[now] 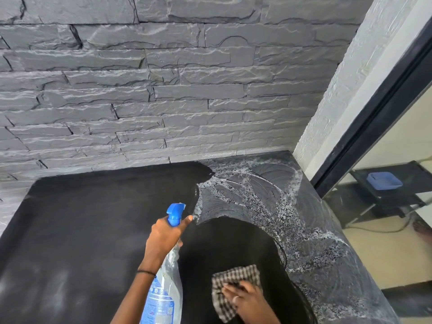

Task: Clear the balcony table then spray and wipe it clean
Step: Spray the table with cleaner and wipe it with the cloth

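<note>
The black table [81, 230] fills the lower view, its top bare of objects. White foamy spray streaks [257, 197] cover its right side and far right corner. My left hand [163, 239] grips the neck of a clear spray bottle [163, 288] with a blue nozzle [175, 213] that points toward the foam; the forefinger is stretched out beside the nozzle. Pressed flat on the table near the front edge is a brown-and-white checked cloth [233, 284], with my right hand [245, 300] on top of it.
A dark grey stone wall [163, 90] runs along the table's far edge. At the right stands a white textured pillar [339, 90] and a black door frame [385, 108]. Beyond it, a dark low stand holds a blue tray [383, 181].
</note>
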Tool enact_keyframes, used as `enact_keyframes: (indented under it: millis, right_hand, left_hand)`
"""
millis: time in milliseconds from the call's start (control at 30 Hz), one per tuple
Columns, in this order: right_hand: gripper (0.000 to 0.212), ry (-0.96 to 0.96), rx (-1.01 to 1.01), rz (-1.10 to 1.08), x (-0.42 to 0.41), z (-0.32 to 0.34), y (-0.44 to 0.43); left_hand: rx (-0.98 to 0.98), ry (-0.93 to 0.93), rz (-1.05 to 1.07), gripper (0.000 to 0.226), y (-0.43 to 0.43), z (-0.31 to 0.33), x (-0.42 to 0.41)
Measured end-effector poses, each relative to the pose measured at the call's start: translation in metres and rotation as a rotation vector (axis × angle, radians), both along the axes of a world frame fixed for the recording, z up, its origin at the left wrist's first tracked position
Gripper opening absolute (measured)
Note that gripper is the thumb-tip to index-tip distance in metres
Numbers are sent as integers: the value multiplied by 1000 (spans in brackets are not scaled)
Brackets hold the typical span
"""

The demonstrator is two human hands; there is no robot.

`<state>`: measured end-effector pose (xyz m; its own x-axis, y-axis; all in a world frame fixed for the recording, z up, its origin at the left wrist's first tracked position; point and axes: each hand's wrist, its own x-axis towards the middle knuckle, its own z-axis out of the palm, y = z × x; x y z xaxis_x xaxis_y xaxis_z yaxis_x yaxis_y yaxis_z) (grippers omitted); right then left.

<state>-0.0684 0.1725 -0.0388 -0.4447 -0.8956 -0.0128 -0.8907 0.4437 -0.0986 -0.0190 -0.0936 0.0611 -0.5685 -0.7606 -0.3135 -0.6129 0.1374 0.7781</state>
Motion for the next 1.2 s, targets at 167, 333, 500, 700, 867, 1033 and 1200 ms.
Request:
enact_keyframes:
  millis: [167, 333, 500, 700, 867, 1033, 1200]
  right_hand:
    - [39, -169, 117, -278, -53, 24, 38]
    - [63, -198, 73, -388, -66, 35, 25]
    - [71, -122, -69, -392, -62, 35, 25]
    - [63, -242, 66, -412, -62, 40, 21]
    - [63, -375, 130, -426, -61, 37, 23]
    - [62, -346, 41, -423, -64, 33, 25]
    - [56, -312, 102, -435, -79, 11, 25]
  left_hand:
    - [-6, -15, -42, 47, 12, 3, -33]
    - [-87, -111, -48, 48, 25, 12, -61]
    - [-71, 1, -64, 49, 36, 29, -75]
    - [-16, 83, -217, 48, 75, 40, -78]
    - [-49, 12, -273, 49, 109, 38, -73]
    - [-1, -23, -258, 44, 111, 27, -54]
    - [37, -39, -134, 50, 92, 17, -24]
